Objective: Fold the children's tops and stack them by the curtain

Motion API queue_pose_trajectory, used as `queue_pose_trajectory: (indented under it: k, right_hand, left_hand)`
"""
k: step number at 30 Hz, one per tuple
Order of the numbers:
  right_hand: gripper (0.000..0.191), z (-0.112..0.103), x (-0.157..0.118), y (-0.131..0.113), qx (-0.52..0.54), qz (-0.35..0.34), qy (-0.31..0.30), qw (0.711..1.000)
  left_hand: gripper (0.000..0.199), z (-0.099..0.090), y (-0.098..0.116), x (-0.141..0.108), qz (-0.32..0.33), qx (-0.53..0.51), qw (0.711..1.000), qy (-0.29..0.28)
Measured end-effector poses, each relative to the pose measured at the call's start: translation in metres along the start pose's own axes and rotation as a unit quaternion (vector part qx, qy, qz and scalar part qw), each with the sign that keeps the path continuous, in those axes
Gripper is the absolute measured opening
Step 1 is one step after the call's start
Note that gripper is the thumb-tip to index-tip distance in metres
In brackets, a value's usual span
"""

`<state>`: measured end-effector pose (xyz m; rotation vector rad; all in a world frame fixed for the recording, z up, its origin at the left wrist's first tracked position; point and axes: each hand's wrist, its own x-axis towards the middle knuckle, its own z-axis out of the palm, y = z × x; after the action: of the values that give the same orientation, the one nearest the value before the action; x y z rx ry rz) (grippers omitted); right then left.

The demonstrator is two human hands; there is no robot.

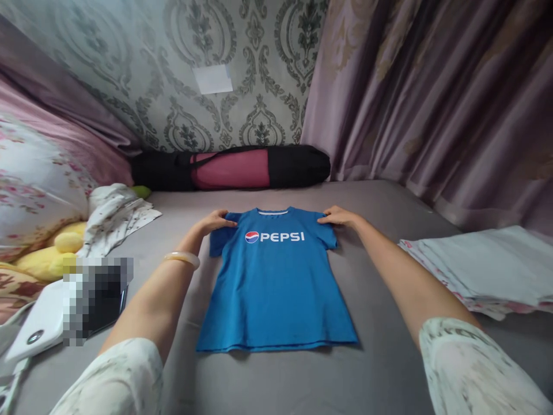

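Observation:
A blue T-shirt (276, 288) with a white PEPSI print and round logo lies face up on a grey bed sheet (276, 383), its collar away from me and its hem toward me. My left hand (218, 220), below a pale bangle (184, 259) on the forearm, pinches the shirt at the left sleeve and shoulder. At the opposite shoulder, my right hand (339, 217) grips the fabric between thumb and fingers. Both short sleeves spread outward, and the body of the shirt looks mostly smooth.
A black and pink long bag (231, 169) lies along the patterned wall. Folded light cloth (484, 265) is at the right, near the purple curtain (389, 86). On the left are a floral pillow (38, 173), a yellow plush toy (52, 251), a crumpled white cloth (112, 216) and a white device (43, 317).

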<state>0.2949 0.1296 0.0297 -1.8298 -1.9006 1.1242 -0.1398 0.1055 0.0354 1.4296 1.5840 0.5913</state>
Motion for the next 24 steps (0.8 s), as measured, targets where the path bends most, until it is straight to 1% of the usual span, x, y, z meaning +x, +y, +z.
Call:
queue_pose_trajectory:
  k: [3,5,6,8,10,13,16,18,20,22,24]
  right_hand:
    - [0.023,-0.002,0.005,0.002,-0.006,-0.001,0.026,1.000]
    - [0.024,-0.003,0.005,0.002,0.007,0.002,0.047,0.999]
    - [0.026,-0.004,0.004,0.002,0.015,0.008,0.056,0.998]
    - [0.030,-0.007,0.001,0.001,0.039,0.027,0.064,0.997]
    - [0.033,-0.010,-0.004,0.001,0.083,0.056,0.048,0.994]
    - [0.029,-0.017,-0.013,0.005,0.161,0.101,0.010,0.982]
    - [0.021,-0.020,-0.020,0.013,0.207,0.131,0.010,0.969]
    - [0.015,-0.017,-0.023,0.015,0.203,0.124,0.034,0.971]
    - [0.010,-0.009,-0.024,0.015,0.158,0.104,0.086,0.978]
    - [0.007,0.002,-0.023,0.012,0.102,0.088,0.143,0.981]
    - [0.013,0.015,-0.022,0.008,0.060,0.075,0.185,0.978]
  left_hand:
    - [0.059,-0.008,0.001,-0.005,-0.030,0.015,0.998,-0.049]
    - [0.059,-0.013,0.001,-0.008,-0.043,0.017,0.997,-0.059]
    - [0.058,-0.016,0.001,-0.010,-0.044,0.019,0.997,-0.053]
    - [0.055,-0.020,0.001,-0.014,-0.035,0.031,0.999,-0.024]
    - [0.053,-0.025,0.000,-0.017,-0.023,0.049,0.998,0.009]
    - [0.051,-0.032,-0.001,-0.024,-0.020,0.065,0.997,0.036]
    - [0.046,-0.038,-0.006,-0.030,-0.030,0.062,0.996,0.050]
    - [0.043,-0.041,-0.010,-0.032,-0.036,0.050,0.997,0.044]
    - [0.042,-0.041,-0.016,-0.031,-0.036,0.029,0.998,0.045]
    - [0.040,-0.040,-0.021,-0.027,-0.034,-0.001,0.997,0.067]
    - [0.033,-0.034,-0.025,-0.023,-0.047,-0.020,0.993,0.102]
